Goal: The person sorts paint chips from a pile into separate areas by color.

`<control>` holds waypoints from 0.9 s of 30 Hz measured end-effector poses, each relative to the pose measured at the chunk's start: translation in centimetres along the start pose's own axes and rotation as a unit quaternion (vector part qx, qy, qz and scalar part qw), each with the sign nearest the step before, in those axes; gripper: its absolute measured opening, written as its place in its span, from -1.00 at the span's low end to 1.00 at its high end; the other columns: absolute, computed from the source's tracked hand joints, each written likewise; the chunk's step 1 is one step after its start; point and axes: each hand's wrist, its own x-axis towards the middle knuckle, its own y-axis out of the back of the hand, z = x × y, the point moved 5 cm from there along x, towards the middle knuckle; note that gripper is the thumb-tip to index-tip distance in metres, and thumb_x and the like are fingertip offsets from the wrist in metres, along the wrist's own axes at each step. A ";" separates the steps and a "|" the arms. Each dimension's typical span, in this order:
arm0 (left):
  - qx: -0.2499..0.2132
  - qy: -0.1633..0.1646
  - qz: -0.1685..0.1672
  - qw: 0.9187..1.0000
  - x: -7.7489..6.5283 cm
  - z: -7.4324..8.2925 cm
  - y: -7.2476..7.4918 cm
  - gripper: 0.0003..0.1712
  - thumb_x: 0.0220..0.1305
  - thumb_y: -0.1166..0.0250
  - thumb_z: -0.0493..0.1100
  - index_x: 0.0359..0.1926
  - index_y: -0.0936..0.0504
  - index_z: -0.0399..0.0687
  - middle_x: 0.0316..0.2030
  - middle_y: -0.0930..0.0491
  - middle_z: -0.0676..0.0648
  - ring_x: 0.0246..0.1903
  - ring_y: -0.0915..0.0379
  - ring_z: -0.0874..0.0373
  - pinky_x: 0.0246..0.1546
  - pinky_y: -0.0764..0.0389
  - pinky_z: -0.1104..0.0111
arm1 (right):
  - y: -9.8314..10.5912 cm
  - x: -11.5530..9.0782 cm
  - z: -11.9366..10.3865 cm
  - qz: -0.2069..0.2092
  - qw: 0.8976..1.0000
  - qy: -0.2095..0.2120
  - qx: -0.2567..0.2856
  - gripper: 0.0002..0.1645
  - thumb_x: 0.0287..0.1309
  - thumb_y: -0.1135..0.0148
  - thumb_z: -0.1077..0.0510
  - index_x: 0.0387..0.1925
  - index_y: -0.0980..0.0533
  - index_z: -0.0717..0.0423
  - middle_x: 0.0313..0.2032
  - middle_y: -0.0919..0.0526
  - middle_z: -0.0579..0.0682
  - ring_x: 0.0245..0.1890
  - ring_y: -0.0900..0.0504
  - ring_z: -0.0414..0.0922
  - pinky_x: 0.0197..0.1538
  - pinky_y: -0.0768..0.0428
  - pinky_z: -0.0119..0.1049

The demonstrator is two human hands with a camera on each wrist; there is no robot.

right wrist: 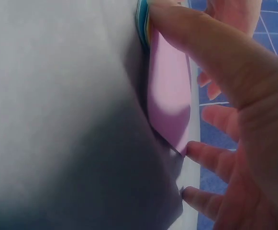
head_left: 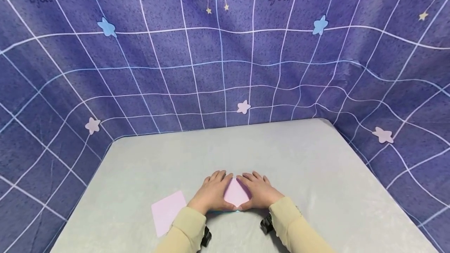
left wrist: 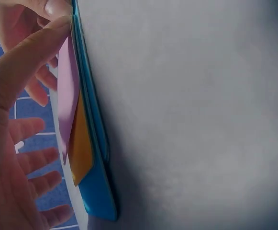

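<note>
A small stack of coloured sheets lies between both hands, low in the middle of the head view. A pink sheet point(head_left: 237, 195) is on top. In the left wrist view an orange sheet point(left wrist: 83, 151) and blue sheets point(left wrist: 99, 196) show beneath it, their corners out of line. My left hand point(head_left: 212, 192) holds the stack from the left and my right hand point(head_left: 261, 192) from the right. Both thumbs meet at the near edge, while the index fingers come close together at the far side. The right wrist view shows a fingertip at the pink sheet's corner point(right wrist: 182, 148).
Left of the left hand, a separate pink sheet point(head_left: 168, 212) lies on the pale grey tabletop point(head_left: 218, 147), partly behind the sleeve. A purple patterned curtain point(head_left: 197, 50) hangs along the table's back and sides. Black wrist devices point(head_left: 267, 223) sit under the yellow sleeves.
</note>
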 end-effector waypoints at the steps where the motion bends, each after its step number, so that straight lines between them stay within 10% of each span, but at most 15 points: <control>1: -0.001 0.000 -0.003 1.000 -0.1 0.0 -0.1 0.22 -0.07 -0.61 0.34 0.49 -0.36 -0.18 0.45 -0.30 -0.32 0.45 -0.16 -0.29 0.36 -0.23 -0.23 | 0.0 0.0 0.0 -0.001 1.000 0.001 0.002 0.19 -0.07 -0.65 -0.22 0.50 -0.32 0.16 0.42 -0.36 0.24 0.45 -0.16 0.44 0.31 -0.12 0.55; 27: -0.001 -0.047 0.005 0.999 -0.1 0.1 -0.7 0.10 -0.03 -0.60 0.29 0.45 -0.43 -0.13 0.40 -0.41 -0.23 0.40 -0.29 -0.14 0.32 -0.32 -0.16 | 0.0 -0.3 0.4 0.004 1.000 0.022 0.012 0.20 -0.12 -0.68 -0.17 0.49 -0.33 0.16 0.41 -0.39 0.22 0.44 -0.19 0.44 0.33 -0.13 0.52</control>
